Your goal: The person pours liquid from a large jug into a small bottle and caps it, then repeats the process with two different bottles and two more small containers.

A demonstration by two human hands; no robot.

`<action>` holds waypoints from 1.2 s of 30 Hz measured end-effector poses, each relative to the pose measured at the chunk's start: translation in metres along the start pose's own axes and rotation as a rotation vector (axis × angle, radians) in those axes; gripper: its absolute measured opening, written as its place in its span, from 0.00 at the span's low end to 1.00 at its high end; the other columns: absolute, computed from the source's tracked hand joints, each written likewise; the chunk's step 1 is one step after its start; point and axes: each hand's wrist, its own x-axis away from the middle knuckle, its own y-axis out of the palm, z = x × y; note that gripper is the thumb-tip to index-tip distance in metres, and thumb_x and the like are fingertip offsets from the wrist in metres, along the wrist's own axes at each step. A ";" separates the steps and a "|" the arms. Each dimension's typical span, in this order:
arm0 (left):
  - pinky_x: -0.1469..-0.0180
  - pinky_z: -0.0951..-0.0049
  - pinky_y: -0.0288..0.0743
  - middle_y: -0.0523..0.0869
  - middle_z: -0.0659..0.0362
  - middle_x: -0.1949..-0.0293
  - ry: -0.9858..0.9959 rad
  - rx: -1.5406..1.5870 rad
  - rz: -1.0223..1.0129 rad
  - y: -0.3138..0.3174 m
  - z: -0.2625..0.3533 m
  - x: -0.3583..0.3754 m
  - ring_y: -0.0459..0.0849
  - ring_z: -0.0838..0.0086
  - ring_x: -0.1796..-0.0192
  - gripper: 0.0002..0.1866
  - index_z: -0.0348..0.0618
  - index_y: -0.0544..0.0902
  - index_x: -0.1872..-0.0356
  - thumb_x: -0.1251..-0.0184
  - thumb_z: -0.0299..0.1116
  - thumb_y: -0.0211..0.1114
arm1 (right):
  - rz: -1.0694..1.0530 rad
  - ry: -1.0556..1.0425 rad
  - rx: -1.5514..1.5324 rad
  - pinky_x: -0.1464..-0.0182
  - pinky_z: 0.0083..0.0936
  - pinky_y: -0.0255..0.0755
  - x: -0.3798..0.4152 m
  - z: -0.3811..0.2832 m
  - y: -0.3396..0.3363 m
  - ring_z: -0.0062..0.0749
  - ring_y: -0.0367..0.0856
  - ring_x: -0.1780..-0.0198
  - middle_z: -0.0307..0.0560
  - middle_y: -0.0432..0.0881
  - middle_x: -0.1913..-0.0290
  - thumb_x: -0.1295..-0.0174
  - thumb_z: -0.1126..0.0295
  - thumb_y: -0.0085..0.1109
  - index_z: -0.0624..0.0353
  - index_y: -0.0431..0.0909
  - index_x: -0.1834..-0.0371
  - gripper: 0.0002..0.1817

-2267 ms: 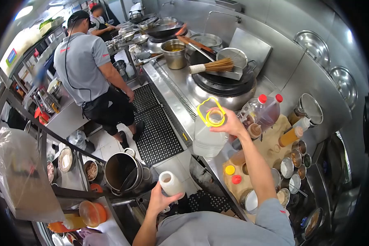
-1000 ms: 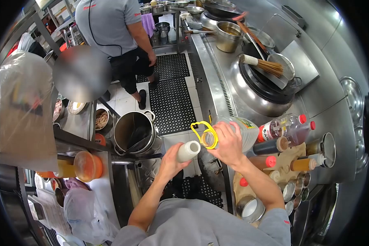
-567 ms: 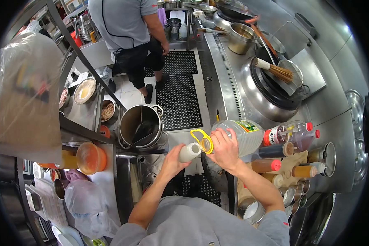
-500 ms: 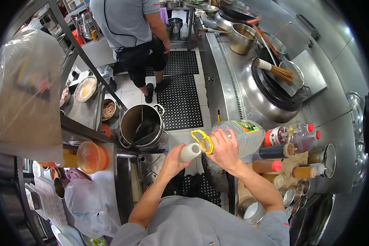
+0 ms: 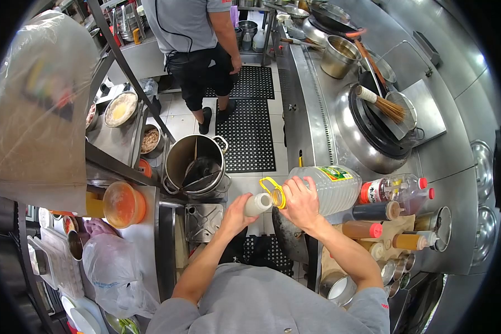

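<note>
Bright; steel wall (image 5: 463,72) glinting; edges curved, black.

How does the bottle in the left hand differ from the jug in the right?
The bottle is small, the jug far larger. The bottle looks whitish; the jug is clear, with a coloured label. The bottle's neck is plain; the jug's has a yellow collar. Both are handheld, mouths close together.

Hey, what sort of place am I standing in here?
Most likely a restaurant kitchen: there's a large steel pot to the left, a bristle brush by the stove, and sauce bottles on the right.
</note>
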 end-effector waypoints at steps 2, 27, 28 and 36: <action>0.40 0.59 0.76 0.82 0.47 0.45 0.001 0.009 -0.003 0.000 -0.001 0.000 0.81 0.51 0.42 0.38 0.42 0.74 0.40 0.55 0.30 0.81 | 0.012 -0.014 0.001 0.40 0.45 0.64 -0.002 -0.001 -0.001 0.40 0.78 0.47 0.44 0.77 0.61 0.58 0.64 0.72 0.57 0.77 0.64 0.19; 0.44 0.57 0.78 0.82 0.48 0.46 0.049 -0.029 0.098 0.005 -0.024 -0.004 0.81 0.49 0.44 0.35 0.41 0.75 0.42 0.55 0.27 0.79 | -0.142 -0.067 0.056 0.38 0.43 0.64 -0.013 -0.003 0.020 0.37 0.78 0.47 0.42 0.77 0.60 0.63 0.61 0.76 0.55 0.77 0.60 0.25; 0.43 0.58 0.78 0.82 0.48 0.46 0.048 -0.027 0.103 0.005 -0.025 -0.004 0.81 0.49 0.44 0.35 0.41 0.75 0.42 0.55 0.27 0.79 | -0.141 -0.067 0.054 0.38 0.43 0.64 -0.013 -0.003 0.021 0.37 0.78 0.47 0.42 0.77 0.60 0.63 0.61 0.75 0.55 0.77 0.60 0.25; 0.42 0.58 0.77 0.81 0.48 0.45 0.026 -0.016 0.092 0.008 -0.034 -0.007 0.81 0.49 0.42 0.35 0.40 0.75 0.41 0.54 0.26 0.78 | -0.161 -0.076 0.066 0.37 0.45 0.64 -0.016 -0.003 0.024 0.37 0.78 0.47 0.43 0.77 0.60 0.62 0.61 0.75 0.55 0.78 0.60 0.24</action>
